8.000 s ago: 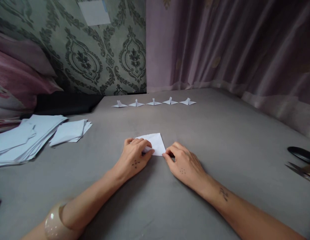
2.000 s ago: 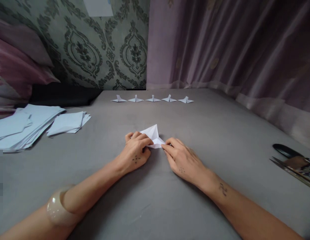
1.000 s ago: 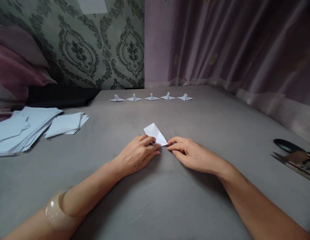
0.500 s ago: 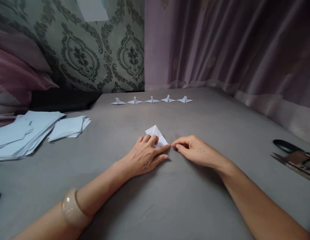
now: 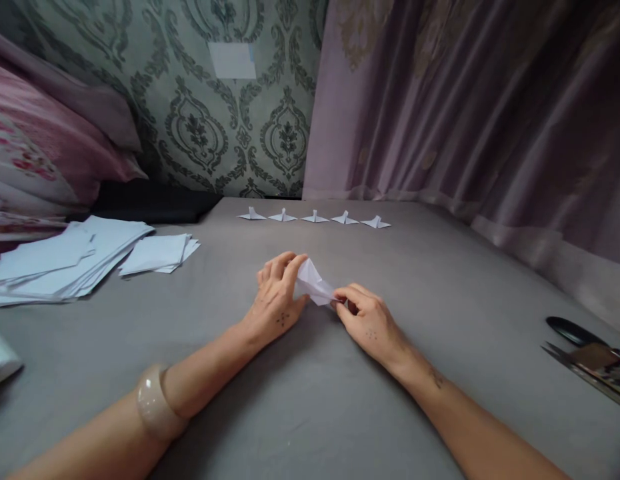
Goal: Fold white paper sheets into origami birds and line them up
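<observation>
A small folded piece of white paper (image 5: 315,283) with visible creases is held between my hands, over the middle of the grey surface. My left hand (image 5: 277,293) is at its left side, index finger along the upper edge and thumb below, fingers curved around it. The paper's left end is hidden behind those fingers. At the right corner, my right hand (image 5: 365,317) pinches the paper between thumb and fingertips, its other fingers curled in. A pale bangle (image 5: 157,403) circles my left wrist.
Several folded white paper figures (image 5: 315,217) stand in a row at the back. Stacks of white paper (image 5: 75,257) and smaller sheets (image 5: 157,253) lie at left. Scissors (image 5: 570,359) and a black object (image 5: 567,329) lie at right. Behind are a wall and a purple curtain (image 5: 390,120).
My left hand has risen from pressing the paper flat and now grips its left side. My right hand has moved onto the right corner and pinched it. The view has tilted up.
</observation>
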`<state>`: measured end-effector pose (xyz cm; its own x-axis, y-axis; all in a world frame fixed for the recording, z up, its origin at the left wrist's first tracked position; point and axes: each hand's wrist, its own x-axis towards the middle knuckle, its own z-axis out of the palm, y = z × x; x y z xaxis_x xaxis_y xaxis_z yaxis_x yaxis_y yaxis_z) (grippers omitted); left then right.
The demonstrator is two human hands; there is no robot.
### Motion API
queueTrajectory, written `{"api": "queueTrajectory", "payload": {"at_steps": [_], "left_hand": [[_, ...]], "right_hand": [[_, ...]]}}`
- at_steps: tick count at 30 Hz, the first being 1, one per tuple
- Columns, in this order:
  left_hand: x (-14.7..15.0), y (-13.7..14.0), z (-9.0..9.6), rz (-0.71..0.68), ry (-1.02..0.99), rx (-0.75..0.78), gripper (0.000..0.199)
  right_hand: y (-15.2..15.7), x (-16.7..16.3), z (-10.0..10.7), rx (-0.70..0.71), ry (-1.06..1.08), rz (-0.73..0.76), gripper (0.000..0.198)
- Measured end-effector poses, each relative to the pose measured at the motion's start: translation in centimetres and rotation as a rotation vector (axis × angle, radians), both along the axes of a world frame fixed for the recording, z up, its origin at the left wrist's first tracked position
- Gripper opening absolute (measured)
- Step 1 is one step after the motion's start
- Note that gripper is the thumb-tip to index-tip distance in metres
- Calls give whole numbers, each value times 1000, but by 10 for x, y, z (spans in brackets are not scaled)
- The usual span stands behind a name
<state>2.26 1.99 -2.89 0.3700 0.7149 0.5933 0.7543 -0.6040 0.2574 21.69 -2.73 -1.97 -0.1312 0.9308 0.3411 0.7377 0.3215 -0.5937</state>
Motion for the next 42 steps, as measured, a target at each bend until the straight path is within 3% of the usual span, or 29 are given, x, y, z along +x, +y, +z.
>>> {"api": "queueTrajectory", "payload": {"at_steps": [4, 6, 12, 19, 33, 38, 42], "left_hand": [[-2, -6, 7, -125, 114, 93, 26], [-2, -10, 10, -192, 186, 150, 17], [-2, -10, 8, -283, 371, 137, 17], [-2, -8, 6, -302, 401, 72, 19], [-5, -7, 11, -282, 316, 47, 20], [-3, -12, 14, -355, 308, 0, 23], [2, -17, 12, -295, 263, -26, 24]], "right_hand": [[-2, 4, 2, 110, -55, -41, 16], [-3, 6, 2, 144, -109, -66, 15], [-6, 7, 1, 123, -333, -67, 17], [-12, 9, 3, 98, -527, -38, 20], [-11, 7, 2, 4, -320, -24, 25], [-12, 10, 4, -42, -347, 2, 23], [-13, 10, 8, -92, -371, -15, 21]]}}
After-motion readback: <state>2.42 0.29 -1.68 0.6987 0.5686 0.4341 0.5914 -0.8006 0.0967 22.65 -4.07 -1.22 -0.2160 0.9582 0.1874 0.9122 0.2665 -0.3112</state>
